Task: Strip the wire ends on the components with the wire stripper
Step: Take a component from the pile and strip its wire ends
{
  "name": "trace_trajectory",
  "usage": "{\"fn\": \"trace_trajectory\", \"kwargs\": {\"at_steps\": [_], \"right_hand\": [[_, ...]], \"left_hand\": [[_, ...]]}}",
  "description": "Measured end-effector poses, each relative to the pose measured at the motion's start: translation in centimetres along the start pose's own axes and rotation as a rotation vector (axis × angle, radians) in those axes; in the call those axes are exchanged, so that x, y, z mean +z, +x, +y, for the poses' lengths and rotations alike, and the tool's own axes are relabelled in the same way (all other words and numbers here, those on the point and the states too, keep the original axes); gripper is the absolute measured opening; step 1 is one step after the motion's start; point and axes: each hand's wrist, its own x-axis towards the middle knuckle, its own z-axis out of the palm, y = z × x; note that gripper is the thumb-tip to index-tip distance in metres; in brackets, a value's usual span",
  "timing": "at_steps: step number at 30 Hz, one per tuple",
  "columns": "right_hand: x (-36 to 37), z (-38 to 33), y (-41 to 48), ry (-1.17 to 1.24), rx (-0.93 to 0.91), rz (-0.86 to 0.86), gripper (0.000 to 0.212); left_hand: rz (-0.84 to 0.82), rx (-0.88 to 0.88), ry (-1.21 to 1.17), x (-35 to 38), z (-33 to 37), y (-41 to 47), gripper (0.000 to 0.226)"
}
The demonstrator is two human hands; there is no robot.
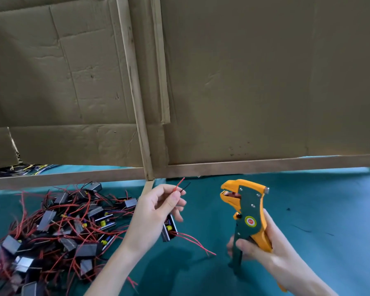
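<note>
Early going: you have one component in hand, and its wires are not yet in the stripper.
On the green cloth [308, 199], the tangled pile of components [58, 227] at your left looks mostly unworked, though I cannot tell whether any leads are bared. Your right hand [263, 251] wraps the handles of the wire stripper [247, 212], whose mouth gapes, clear of any wire. Your left hand [158, 210] has one component [169, 230] dangling beneath it and pinches its red wire end [179, 184] and black wire end [185, 187] between thumb and fingers, near the tool. Thin dark scraps [301, 228] at right may be cut insulation, hinting that some stripping is done.
</note>
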Motion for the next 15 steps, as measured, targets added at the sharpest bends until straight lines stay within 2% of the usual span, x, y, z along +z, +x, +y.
{"fn": "trace_trajectory", "kwargs": {"at_steps": [6, 8, 10, 12, 15], "right_hand": [[-0.6, -0.4, 0.2, 0.040, 0.234, -0.104, 0.033], [-0.7, -0.5, 0.1, 0.107, 0.253, -0.083, 0.033], [-0.3, -0.8, -0.2, 0.271, 0.257, -0.097, 0.034], [0.3, -1.1, -0.5, 0.413, 0.265, -0.212, 0.038], [0.9, -1.3, -1.0, 0.416, 0.294, -0.379, 0.046]], "left_hand": [[0.005, 0.063, 0.029, -0.7, 1.2, 0.2, 0.013], [-0.009, 0.094, 0.074, -0.5, 1.8, -0.1, 0.015], [-0.041, 0.123, 0.127, -0.1, 2.3, -0.4, 0.015], [-0.090, 0.140, 0.165, 0.4, 2.8, -0.8, 0.015], [-0.143, 0.150, 0.169, 1.3, 3.1, -1.4, 0.015]]}}
